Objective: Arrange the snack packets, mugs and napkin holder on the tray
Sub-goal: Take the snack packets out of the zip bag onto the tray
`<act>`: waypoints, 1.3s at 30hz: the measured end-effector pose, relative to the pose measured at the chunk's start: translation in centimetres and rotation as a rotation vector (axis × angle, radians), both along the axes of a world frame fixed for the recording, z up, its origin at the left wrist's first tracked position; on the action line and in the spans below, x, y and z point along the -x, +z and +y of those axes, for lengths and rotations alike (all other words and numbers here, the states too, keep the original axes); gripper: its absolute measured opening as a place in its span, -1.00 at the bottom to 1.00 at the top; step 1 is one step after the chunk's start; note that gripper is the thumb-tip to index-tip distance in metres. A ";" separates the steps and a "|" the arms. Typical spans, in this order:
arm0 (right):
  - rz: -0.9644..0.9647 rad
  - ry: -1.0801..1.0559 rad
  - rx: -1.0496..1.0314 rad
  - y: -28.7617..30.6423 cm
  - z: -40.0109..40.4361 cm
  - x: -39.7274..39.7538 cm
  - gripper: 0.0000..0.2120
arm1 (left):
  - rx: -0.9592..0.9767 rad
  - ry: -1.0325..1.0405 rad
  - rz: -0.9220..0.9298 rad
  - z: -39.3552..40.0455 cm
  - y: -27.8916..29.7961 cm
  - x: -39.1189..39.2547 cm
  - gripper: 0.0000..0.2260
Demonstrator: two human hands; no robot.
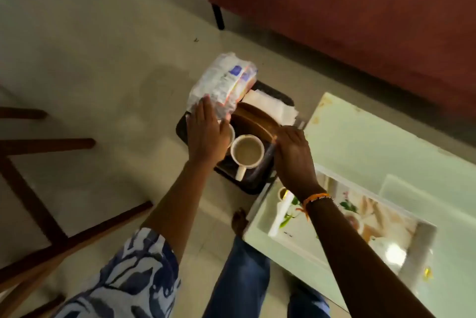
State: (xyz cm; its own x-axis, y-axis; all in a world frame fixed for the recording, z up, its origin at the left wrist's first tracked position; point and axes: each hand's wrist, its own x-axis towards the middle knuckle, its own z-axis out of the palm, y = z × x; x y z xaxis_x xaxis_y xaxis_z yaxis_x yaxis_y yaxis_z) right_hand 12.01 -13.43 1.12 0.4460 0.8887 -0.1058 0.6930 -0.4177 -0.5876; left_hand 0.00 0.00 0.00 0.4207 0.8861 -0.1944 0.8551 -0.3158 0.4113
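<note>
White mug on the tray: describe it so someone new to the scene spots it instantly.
Find the dark tray held above the floor, left of the glass table. The white mug sits near its front edge, between the left hand and right hand. It is the only fully visible mug, with pale brown drink inside and its handle toward the viewer.

red sofa (360,8), glass table (373,153)

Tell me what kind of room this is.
Most likely a home living room: a red sofa on dark legs, a low glass-topped coffee table beside it, and wooden chair legs on a pale tiled floor.
</note>
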 end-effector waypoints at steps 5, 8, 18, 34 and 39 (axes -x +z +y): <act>0.158 -0.041 -0.049 -4.2 9.5 0.4 -0.68 | 0.248 0.181 -0.078 9.3 -6.2 1.1 -0.44; 0.120 -0.054 -0.015 -6.3 13.6 0.3 -0.62 | 0.542 0.389 -0.260 12.2 -8.9 1.3 -0.49; 0.230 -0.117 -0.020 -9.7 19.5 -0.3 -0.64 | 0.922 0.643 -0.866 16.7 -10.7 0.6 -0.88; 1.679 -0.584 -0.432 -0.7 1.3 -7.2 -0.43 | 0.068 -0.648 -0.517 -7.1 -0.5 -5.2 -0.56; 1.613 -0.868 -0.333 -2.6 -11.0 -7.8 -0.53 | 0.071 -0.851 -0.414 -18.3 0.4 -5.7 -0.48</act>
State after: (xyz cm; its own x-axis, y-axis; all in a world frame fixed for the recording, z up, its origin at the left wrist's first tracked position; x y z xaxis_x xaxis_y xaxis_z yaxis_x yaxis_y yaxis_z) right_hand 19.81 -24.47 -1.51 0.3880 0.5666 -0.7269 -0.8648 -0.0490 -0.4998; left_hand 5.71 -18.33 0.41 0.9676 0.2418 0.0732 0.1311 -0.7283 0.6726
